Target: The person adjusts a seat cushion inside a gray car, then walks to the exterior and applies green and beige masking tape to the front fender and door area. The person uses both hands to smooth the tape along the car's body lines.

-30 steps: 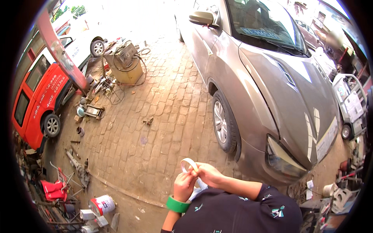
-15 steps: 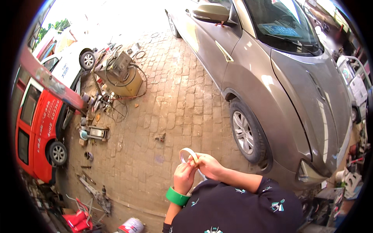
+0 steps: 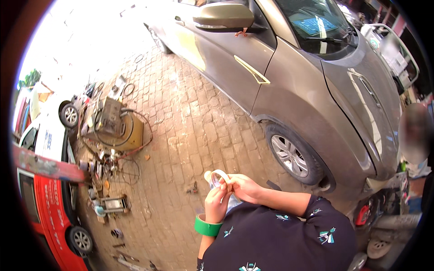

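Left hand and right hand jointly pinch a narrow cream masking-tape roll, located left of the car's front wheel. A wide green tape roll encircles the left forearm.

I see lettering on the red vehicle, white car — and, blurred, on the blue plate at the windshield's lower edge.

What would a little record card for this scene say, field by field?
Left hand: fingertips at the lower edge of a cream ring, apparently a tape roll
Right hand: pinching the same ring
Worn: wide green ring around the left forearm
Right side: grey-brown car
Left side: red vehicle, partly in view; yellow cabinet
Ground: brick-like paving
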{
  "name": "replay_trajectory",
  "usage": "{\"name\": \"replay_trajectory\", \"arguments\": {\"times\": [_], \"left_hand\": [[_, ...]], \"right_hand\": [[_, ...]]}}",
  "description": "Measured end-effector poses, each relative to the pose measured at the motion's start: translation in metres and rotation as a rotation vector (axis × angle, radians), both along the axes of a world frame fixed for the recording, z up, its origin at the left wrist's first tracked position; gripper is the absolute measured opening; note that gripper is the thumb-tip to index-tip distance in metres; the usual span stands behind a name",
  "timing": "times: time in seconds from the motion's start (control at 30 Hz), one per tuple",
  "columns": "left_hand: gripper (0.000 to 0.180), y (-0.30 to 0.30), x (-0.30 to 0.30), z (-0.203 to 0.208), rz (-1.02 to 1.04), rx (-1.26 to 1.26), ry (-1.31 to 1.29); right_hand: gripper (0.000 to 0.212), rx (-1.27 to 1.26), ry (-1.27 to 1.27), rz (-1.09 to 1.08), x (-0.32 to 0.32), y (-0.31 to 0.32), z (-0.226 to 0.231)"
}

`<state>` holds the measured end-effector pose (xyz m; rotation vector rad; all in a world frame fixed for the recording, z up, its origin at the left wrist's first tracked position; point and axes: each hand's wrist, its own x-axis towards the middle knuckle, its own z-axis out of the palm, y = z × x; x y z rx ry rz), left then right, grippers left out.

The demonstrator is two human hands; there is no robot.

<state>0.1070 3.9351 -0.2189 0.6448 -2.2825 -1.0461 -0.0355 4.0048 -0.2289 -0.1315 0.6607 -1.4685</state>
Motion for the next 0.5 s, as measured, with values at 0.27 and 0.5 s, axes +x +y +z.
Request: {"name": "replay_trajectory", "arguments": {"times": [0.27, 0.5], "left_hand": [[0.015, -0.186, -0.041, 0.01, -0.31, 0.043, -0.017], [0.013, -0.285, -0.088, 0.003, -0.513, 0.092, -0.05]], "right_hand": [[0.025, -0.03, 0.091, -0.288, -0.019, -0.145, 0.017], [0.027, -0.023, 0.114, -0.429, -0.044, -0.222, -0.002]]}}
